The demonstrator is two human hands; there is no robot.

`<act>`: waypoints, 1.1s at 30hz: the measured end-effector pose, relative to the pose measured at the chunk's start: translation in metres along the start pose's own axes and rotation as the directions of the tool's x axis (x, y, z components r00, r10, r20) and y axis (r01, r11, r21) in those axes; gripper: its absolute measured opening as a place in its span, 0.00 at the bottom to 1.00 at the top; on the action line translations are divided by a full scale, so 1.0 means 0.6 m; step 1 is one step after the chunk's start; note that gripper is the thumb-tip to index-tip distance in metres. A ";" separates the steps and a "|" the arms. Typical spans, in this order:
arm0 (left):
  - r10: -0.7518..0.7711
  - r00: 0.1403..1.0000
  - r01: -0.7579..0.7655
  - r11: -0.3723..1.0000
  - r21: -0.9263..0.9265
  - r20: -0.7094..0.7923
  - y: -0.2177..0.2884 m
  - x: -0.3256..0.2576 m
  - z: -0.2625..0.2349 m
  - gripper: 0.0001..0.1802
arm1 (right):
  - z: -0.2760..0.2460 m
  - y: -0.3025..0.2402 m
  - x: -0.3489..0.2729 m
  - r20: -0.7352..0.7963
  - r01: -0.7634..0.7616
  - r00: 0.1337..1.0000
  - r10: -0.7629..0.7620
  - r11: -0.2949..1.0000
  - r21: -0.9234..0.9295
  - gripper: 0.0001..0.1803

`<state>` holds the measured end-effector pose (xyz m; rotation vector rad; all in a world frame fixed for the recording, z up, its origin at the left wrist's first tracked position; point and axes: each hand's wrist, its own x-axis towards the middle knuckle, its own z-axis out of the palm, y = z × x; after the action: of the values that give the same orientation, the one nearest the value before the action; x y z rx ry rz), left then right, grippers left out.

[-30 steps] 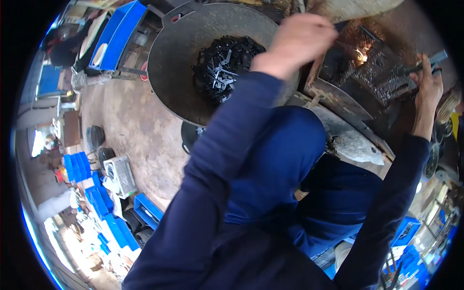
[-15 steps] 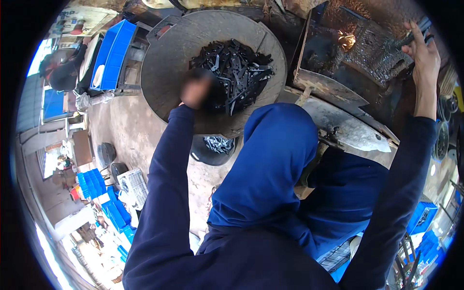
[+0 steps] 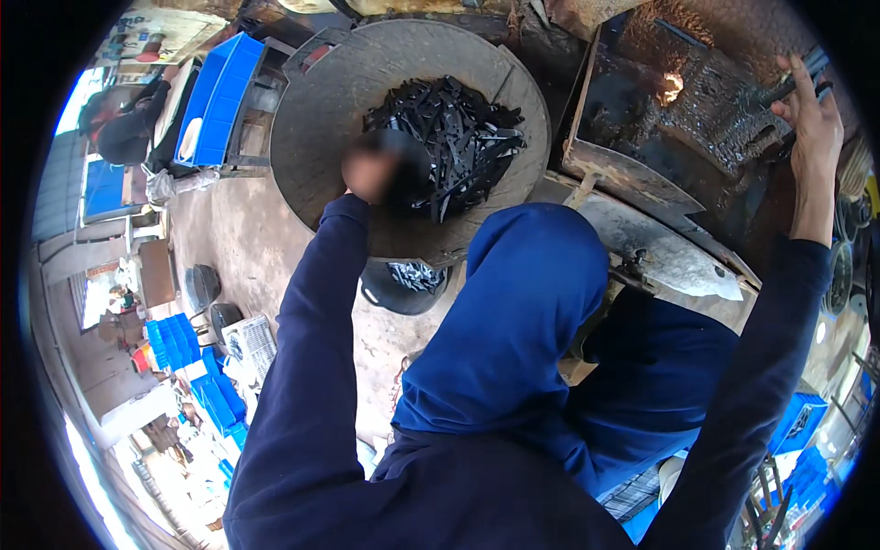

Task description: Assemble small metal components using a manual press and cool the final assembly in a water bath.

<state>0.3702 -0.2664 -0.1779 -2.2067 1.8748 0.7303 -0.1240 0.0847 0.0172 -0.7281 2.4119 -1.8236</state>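
Note:
Over the left part of a wide, shallow metal basin (image 3: 307, 119), my left hand (image 3: 368, 174) is smeared by blur, so its fingers and anything in them are hidden. Beside it in the basin lies a heap of thin dark metal strips (image 3: 449, 137). My right hand (image 3: 811, 119) is at the far right, its fingers bent around a grey metal rod (image 3: 781, 92) at the side of a wet, dirty machine (image 3: 724, 119). A bright orange-yellow glow (image 3: 670, 89) shows on the machine, left of this hand.
Below the basin stands a black bucket (image 3: 403, 291) with shiny metal pieces. A rusty metal tray edge (image 3: 628, 174) runs between basin and machine. Blue bins (image 3: 213, 101) are at the left, near another person (image 3: 124, 133). My knee (image 3: 541, 247) is close under the basin.
The fingers of my right hand have closed in around the rod. My left hand stays over the basin, still blurred. The whole view has shifted slightly.

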 end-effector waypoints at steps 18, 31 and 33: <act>-0.035 0.973 0.155 0.835 -0.528 0.230 0.004 -0.020 0.005 0.35 | 0.025 -0.049 -0.035 -0.058 -0.031 0.998 0.035 0.997 0.073 0.20; 0.112 0.992 -0.053 0.790 -0.611 0.060 0.016 -0.038 0.014 0.20 | 0.018 -0.041 -0.032 -0.051 -0.011 0.999 0.014 0.998 0.062 0.21; 0.134 0.990 -0.135 0.788 -0.600 -0.046 -0.012 -0.001 0.016 0.20 | 0.026 -0.050 -0.031 -0.036 -0.013 0.999 0.016 0.997 0.078 0.21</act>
<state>0.3743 -0.2602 -0.1871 -2.4081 2.0163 1.5450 -0.0925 0.0717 0.0352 -0.6746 2.3460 -1.9305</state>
